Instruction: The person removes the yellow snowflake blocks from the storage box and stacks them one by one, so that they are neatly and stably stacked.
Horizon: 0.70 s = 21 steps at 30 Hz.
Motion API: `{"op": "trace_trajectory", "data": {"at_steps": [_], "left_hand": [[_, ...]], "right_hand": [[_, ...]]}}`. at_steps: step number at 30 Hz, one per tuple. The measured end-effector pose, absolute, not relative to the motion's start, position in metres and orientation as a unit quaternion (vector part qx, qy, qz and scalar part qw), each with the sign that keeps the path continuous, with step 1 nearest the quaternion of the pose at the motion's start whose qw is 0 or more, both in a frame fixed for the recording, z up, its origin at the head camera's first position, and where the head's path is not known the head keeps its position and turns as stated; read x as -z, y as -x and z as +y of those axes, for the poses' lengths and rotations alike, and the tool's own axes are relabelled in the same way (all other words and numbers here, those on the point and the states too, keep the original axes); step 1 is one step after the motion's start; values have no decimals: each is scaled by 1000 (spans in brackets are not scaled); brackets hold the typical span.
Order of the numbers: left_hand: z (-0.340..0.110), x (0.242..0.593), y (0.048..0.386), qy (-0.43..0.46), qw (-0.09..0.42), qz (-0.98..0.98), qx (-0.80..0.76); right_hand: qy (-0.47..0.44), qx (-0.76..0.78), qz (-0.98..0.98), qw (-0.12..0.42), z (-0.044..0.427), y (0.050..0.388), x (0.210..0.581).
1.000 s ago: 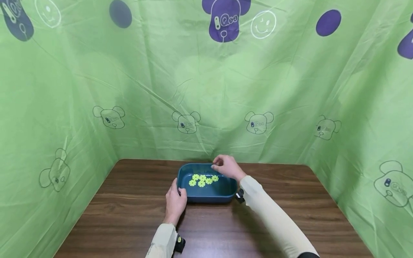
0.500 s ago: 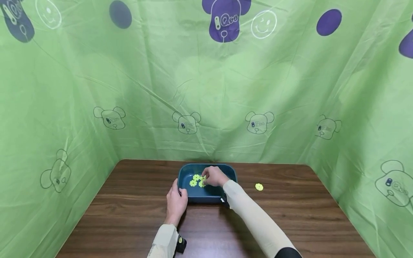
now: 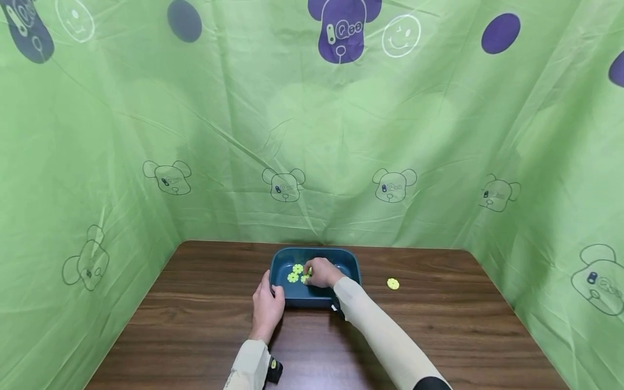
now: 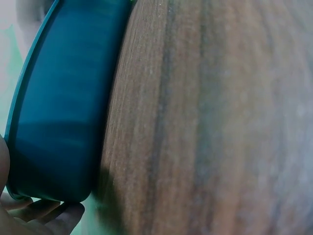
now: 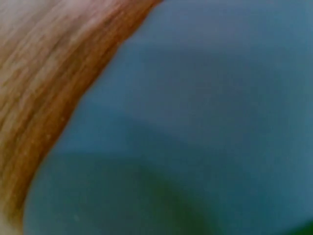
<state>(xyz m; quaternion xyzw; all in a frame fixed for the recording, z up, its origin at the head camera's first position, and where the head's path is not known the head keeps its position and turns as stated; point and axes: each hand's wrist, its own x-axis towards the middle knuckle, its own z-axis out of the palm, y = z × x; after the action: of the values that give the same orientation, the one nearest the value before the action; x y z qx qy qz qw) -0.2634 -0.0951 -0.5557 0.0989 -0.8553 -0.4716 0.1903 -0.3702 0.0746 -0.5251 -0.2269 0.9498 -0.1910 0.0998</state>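
right hand down among the scalloped discs

the right hand (image 3: pixel 323 272), a second ago at the far rim, now dips towards the scalloped discs (image 3: pixel 293 277) left of its fingertips; they seem the present work. whether it pinches one, i cannot tell. the left hand (image 3: pixel 267 307) grips the smooth, round-cornered teal tray (image 3: pixel 312 303). rightward of both hands, a lone disc (image 3: pixel 392 284) lies on wood-grained tabletop (image 3: pixel 195 325).

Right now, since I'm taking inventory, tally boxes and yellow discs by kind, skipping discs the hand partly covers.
Box: 1
Yellow discs: 3 (2 in the box, 1 on the table)
Total: 4
Skipped: those at the right hand
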Motion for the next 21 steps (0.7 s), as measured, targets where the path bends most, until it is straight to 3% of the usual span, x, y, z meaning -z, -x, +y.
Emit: {"op": "trace_trajectory", "data": {"at_steps": [21], "left_hand": [[-96,559,264,-95,197,-856,469]], "right_hand": [[229,175,954,78,73,365,525]]}}
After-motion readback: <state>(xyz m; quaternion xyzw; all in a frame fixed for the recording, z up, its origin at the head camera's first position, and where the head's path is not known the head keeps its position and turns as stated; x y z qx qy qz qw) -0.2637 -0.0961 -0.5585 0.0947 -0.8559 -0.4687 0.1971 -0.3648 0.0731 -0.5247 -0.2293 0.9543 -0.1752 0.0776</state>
